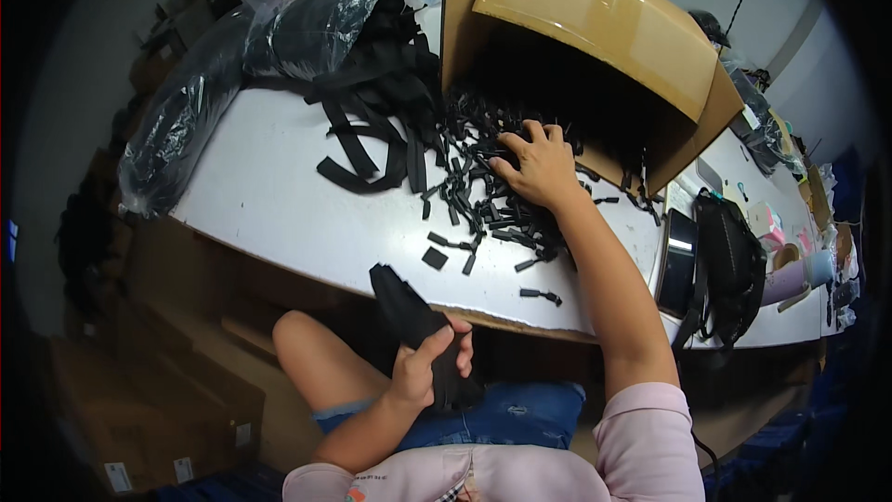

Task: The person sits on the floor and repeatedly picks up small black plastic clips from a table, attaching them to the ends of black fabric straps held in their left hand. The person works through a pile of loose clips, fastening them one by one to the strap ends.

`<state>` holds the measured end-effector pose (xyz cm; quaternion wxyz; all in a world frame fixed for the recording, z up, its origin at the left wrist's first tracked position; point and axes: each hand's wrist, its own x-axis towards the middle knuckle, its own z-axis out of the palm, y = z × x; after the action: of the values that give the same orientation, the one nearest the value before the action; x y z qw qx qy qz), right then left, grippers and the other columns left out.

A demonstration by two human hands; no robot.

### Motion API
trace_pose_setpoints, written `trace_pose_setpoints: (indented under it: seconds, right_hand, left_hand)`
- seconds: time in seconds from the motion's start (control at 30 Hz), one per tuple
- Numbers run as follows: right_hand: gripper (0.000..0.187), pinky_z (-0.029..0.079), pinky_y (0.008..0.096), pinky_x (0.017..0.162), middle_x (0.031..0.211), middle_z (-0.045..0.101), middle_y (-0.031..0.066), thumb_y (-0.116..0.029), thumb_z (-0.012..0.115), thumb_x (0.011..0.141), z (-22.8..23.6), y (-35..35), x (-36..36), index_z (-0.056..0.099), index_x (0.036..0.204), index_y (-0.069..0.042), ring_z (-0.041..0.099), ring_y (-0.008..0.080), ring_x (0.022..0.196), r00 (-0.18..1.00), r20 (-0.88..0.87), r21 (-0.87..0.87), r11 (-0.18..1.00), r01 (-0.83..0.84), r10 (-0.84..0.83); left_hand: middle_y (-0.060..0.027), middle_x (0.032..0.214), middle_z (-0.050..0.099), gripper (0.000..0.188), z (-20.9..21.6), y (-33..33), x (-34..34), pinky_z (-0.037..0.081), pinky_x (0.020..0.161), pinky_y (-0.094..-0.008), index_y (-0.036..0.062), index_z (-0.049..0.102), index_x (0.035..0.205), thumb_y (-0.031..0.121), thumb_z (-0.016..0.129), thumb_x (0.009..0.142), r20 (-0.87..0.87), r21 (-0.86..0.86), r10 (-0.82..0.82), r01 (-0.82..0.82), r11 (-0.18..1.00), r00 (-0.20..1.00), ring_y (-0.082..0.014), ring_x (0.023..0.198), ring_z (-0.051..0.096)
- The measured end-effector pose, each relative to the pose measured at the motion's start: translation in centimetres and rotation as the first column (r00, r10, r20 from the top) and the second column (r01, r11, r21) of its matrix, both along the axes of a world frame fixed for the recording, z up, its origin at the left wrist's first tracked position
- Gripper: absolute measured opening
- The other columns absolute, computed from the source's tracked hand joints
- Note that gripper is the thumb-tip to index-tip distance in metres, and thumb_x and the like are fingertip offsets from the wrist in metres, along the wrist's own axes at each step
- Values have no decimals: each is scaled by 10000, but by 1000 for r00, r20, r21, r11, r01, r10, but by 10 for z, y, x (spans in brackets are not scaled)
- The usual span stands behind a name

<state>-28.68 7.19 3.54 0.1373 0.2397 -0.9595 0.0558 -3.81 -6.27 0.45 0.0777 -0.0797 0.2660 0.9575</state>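
Note:
My left hand (pixel 429 367) is closed round a folded bundle of black webbing straps (pixel 409 311), held over my lap in front of the table edge. Across the table, my right hand (pixel 539 164) rests on a heap of small black plastic pieces with cord-like ends (pixel 474 200). Its fingers are spread and bent down into the heap, and nothing shows gripped between them. The fingertips are partly lost among the dark pieces. A small black square (pixel 434 258) and a single loose piece (pixel 541 296) lie nearer the front edge.
An open cardboard box (pixel 595 9) lies on its side behind the heap. Loose black strapping (pixel 372 130) spills from a plastic-wrapped roll (pixel 307 33) at the left. To the right are a tablet-like dark device (pixel 678 260), a black bag (pixel 729 246) and a lilac bottle (pixel 790 281).

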Motion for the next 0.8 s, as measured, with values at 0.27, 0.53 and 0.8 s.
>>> trace_pose_setpoints:
  seconds: [0.27, 0.53, 0.8]
  right_hand:
    - [409, 298, 483, 874, 1169, 446, 121, -294, 604, 715, 21, 38, 94, 528, 1083, -131, 391, 309, 1076, 967, -251, -229, 968, -105, 45]
    - [182, 436, 261, 636, 783, 560, 75, -32, 658, 665, 3, 48, 231, 619, 843, -23, 540, 175, 715, 927, 82, -769, 615, -175, 366]
    - [46, 402, 208, 509, 705, 530, 70, -15, 614, 727, -15, 66, 244, 595, 764, 3, 513, 109, 610, 903, 182, -933, 359, 33, 389]
  left_hand:
    - [-31, 551, 419, 169, 11, 16, 16, 335, 392, -221, 11, 480, 976, 102, 492, 834, 49, -130, -159, 165, 978, 986, -76, 399, 370]
    - [-10, 594, 468, 256, 7, 49, 28, 327, 404, -182, 11, 494, 985, 127, 586, 776, 23, -436, -173, 166, 885, 985, -56, 438, 407]
    - [-15, 657, 494, 157, -1, 57, 20, 405, 484, -205, 33, 514, 840, 81, 624, 739, 73, -209, -143, 155, 965, 987, -84, 555, 485]
